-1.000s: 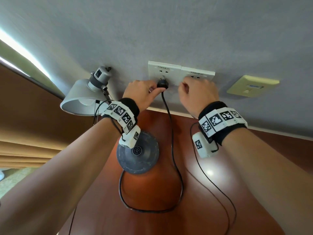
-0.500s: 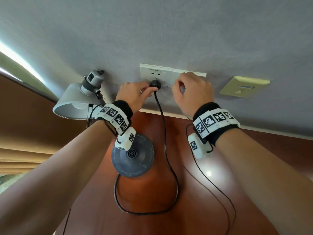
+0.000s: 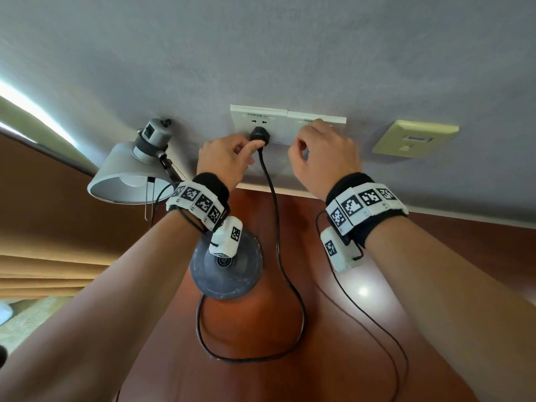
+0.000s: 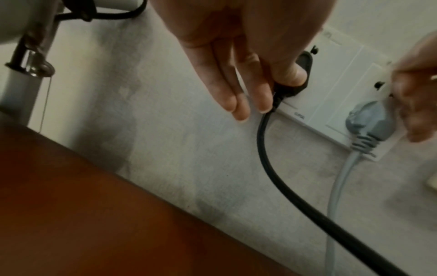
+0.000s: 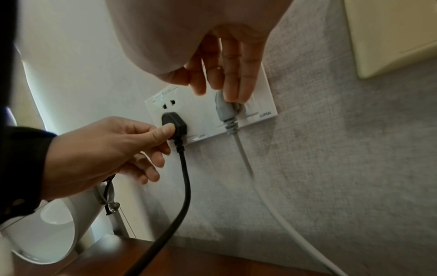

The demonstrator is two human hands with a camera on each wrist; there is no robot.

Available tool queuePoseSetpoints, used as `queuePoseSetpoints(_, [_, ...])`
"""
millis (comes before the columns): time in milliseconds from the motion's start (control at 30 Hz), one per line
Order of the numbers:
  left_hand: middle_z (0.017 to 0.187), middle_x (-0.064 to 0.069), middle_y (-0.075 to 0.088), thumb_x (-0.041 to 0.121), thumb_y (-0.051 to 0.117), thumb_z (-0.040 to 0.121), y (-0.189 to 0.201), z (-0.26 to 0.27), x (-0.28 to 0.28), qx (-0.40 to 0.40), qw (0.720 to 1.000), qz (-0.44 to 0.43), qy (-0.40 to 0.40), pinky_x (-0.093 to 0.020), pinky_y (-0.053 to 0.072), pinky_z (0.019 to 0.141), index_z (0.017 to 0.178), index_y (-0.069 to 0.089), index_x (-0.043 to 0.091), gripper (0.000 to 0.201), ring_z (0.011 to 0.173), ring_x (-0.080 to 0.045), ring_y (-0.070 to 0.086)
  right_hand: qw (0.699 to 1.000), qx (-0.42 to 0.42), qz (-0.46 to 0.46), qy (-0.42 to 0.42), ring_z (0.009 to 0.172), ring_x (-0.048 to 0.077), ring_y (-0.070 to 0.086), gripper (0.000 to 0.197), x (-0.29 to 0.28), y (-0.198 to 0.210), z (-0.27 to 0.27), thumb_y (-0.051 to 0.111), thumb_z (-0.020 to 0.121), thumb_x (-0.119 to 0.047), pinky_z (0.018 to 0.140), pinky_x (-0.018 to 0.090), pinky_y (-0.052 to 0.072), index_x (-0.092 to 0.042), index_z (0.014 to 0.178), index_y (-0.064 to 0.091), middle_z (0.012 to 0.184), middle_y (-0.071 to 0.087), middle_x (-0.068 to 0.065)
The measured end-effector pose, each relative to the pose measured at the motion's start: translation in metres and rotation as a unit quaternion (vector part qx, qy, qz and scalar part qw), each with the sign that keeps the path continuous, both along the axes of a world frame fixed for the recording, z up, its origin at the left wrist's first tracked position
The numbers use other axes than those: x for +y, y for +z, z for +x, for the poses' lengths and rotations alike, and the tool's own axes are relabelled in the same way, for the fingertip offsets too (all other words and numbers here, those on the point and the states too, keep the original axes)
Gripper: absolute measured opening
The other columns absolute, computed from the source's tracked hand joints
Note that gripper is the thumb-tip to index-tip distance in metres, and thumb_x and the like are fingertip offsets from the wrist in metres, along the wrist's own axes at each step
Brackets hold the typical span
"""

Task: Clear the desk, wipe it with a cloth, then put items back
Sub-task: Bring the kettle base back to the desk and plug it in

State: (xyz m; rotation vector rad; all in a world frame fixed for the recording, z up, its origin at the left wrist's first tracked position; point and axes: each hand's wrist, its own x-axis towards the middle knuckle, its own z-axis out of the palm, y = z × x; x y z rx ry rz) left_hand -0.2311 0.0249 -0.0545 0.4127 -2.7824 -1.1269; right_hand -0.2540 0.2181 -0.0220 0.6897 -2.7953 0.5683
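Observation:
A black plug (image 3: pixel 259 134) sits in the left white wall socket (image 3: pixel 252 117). My left hand (image 3: pixel 226 158) pinches it between thumb and forefinger, seen clearly in the right wrist view as the black plug (image 5: pixel 173 121) under the left hand (image 5: pixel 106 149). A grey plug (image 5: pixel 224 110) sits in the right socket plate. My right hand (image 5: pixel 224 74) holds it with fingertips on one side and thumb on the other. In the head view my right hand (image 3: pixel 322 158) hides the grey plug. The left wrist view shows both the black plug (image 4: pixel 302 74) and the grey plug (image 4: pixel 369 123).
A grey desk lamp (image 3: pixel 127 175) leans at the left, its round base (image 3: pixel 226 274) on the red-brown desk (image 3: pixel 319 358). The black cord (image 3: pixel 290 285) loops across the desk. A beige wall plate (image 3: pixel 414 137) lies right of the sockets.
Both hands stay at the sockets on their plugs. The black plug remains in the socket; only the view has shifted slightly.

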Motion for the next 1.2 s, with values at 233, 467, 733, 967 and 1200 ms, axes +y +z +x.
queuePoseSetpoints(233, [0.069, 0.009, 0.072, 0.064, 0.054, 0.092, 0.021, 0.005, -0.001, -0.041, 0.999, -0.029, -0.016, -0.037, 0.059, 0.076, 0.077, 0.067, 0.016, 0.051, 0.068, -0.004, 0.068, 0.997, -0.057, 0.045, -0.023, 0.078, 0.024, 0.058, 0.025, 0.012, 0.009, 0.020, 0.041, 0.099, -0.026, 0.065, 0.031, 0.041, -0.013, 0.097, 0.063, 0.090, 0.055, 0.000])
queuePoseSetpoints(467, [0.071, 0.010, 0.073, 0.057, 0.060, 0.092, 0.035, 0.046, 0.010, -0.028, 0.992, 0.118, 0.038, -0.039, 0.060, 0.080, 0.078, 0.069, 0.023, 0.038, 0.066, -0.007, 0.071, 0.990, -0.113, 0.011, -0.080, 0.076, 0.027, 0.051, 0.022, 0.018, 0.030, 0.052, 0.044, 0.099, -0.026, 0.067, 0.032, 0.038, -0.014, 0.094, 0.061, 0.090, 0.056, 0.005])
queuePoseSetpoints(733, [0.082, 0.005, 0.074, 0.043, 0.054, 0.099, 0.053, 0.098, 0.072, 0.006, 0.958, 0.282, 0.058, -0.042, 0.060, 0.083, 0.084, 0.069, 0.026, 0.027, 0.075, -0.012, 0.073, 0.949, -0.190, -0.153, -0.199, 0.101, 0.025, 0.062, 0.025, 0.053, 0.042, 0.108, 0.049, 0.097, -0.029, 0.085, 0.033, 0.045, -0.020, 0.112, 0.067, 0.110, 0.070, 0.000])
queuePoseSetpoints(967, [0.087, 0.008, 0.073, 0.036, 0.056, 0.097, 0.066, 0.118, 0.158, -0.018, 0.935, 0.353, 0.004, -0.047, 0.055, 0.093, 0.087, 0.067, 0.031, 0.015, 0.087, -0.014, 0.073, 0.898, -0.203, -0.239, -0.310, 0.119, 0.023, 0.060, 0.036, 0.144, 0.052, 0.161, 0.051, 0.097, -0.037, 0.105, 0.038, 0.043, -0.026, 0.129, 0.064, 0.123, 0.069, -0.002])
queuePoseSetpoints(1200, [0.085, 0.000, 0.070, 0.018, 0.057, 0.099, 0.102, 0.159, 0.281, -0.051, 0.921, 0.376, -0.084, -0.034, 0.054, 0.076, 0.083, 0.062, 0.024, 0.018, 0.077, -0.017, 0.068, 0.849, -0.158, -0.305, -0.401, 0.112, 0.018, 0.061, 0.030, 0.260, 0.080, 0.231, 0.055, 0.095, -0.030, 0.096, 0.027, 0.042, -0.026, 0.122, 0.068, 0.101, 0.067, -0.009])
